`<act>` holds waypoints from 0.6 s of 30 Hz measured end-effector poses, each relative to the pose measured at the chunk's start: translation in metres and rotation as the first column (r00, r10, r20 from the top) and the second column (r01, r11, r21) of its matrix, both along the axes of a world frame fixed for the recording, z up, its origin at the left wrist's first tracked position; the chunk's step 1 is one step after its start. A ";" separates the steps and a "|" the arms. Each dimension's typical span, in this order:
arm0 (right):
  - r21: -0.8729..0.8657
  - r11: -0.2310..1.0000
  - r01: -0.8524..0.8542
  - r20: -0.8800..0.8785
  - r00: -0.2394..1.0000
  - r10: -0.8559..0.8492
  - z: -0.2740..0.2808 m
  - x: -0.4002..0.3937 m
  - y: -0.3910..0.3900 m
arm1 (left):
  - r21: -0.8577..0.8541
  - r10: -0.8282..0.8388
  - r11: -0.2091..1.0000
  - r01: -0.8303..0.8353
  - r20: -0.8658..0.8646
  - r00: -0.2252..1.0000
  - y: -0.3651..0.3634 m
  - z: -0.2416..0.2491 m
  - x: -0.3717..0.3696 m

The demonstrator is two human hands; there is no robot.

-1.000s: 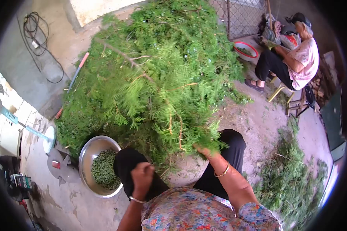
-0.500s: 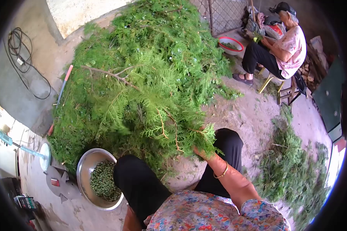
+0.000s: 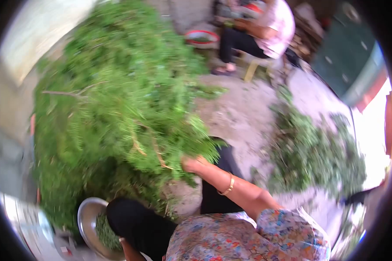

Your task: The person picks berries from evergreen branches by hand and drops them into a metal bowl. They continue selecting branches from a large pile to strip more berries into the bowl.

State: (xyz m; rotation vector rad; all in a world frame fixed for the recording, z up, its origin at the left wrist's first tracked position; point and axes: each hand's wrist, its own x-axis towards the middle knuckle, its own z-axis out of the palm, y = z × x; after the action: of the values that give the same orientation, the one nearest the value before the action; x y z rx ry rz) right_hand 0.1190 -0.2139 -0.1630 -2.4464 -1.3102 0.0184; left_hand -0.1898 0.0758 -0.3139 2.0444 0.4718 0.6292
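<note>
The right hand (image 3: pixel 192 164) reaches forward from a floral sleeve and is closed on the butt end of a leafy green branch (image 3: pixel 154 143); the fingers are mostly buried in foliage, so how tightly they wrap it cannot be told, though the branch clearly rests in that hand; a gold bangle (image 3: pixel 228 186) sits on the wrist just behind it. The branch fans up and to the left from the hand, its orange-brown twigs showing through the needles, and it merges into the large heap of cut greenery (image 3: pixel 109 87) piled on the ground ahead (the whole view is blurred, so fine detail is lost).

The left hand (image 3: pixel 127 250) shows only as a sliver at the bottom edge, beside the dark-trousered knee; whether it is open or closed cannot be told. Just to its left stands a steel bowl (image 3: pixel 86 215) holding small green pickings, partly hidden behind the knee, with the heap's lower fringe touching its far rim.

A smaller pile of stripped sprigs (image 3: pixel 313 152) lies on the bare ground to the right, well apart from the heap; farther off another person (image 3: pixel 265 30) in a pink top sits on a stool, with a red-rimmed basin (image 3: pixel 201 38) just beside their feet.
</note>
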 end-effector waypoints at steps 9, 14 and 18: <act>-0.722 0.482 0.496 0.201 0.818 -0.540 0.062 0.080 -0.278 | -0.231 -0.281 0.936 0.267 -0.027 0.959 -0.018 -0.023 0.074; -0.508 0.242 0.827 0.534 0.523 -0.665 0.104 0.068 -0.407 | -0.351 -0.386 0.847 0.399 0.109 0.916 -0.062 -0.036 0.186; 0.060 0.260 0.964 0.402 0.215 -0.890 0.125 0.013 -0.454 | -0.424 -0.505 0.741 0.521 0.161 0.848 -0.095 -0.036 0.263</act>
State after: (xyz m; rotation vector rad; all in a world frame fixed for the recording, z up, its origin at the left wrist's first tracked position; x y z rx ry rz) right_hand 0.1318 -0.6675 -0.0384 -3.0961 0.4116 -0.6841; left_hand 0.0731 -0.0196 -0.3494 1.5985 0.0041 0.1845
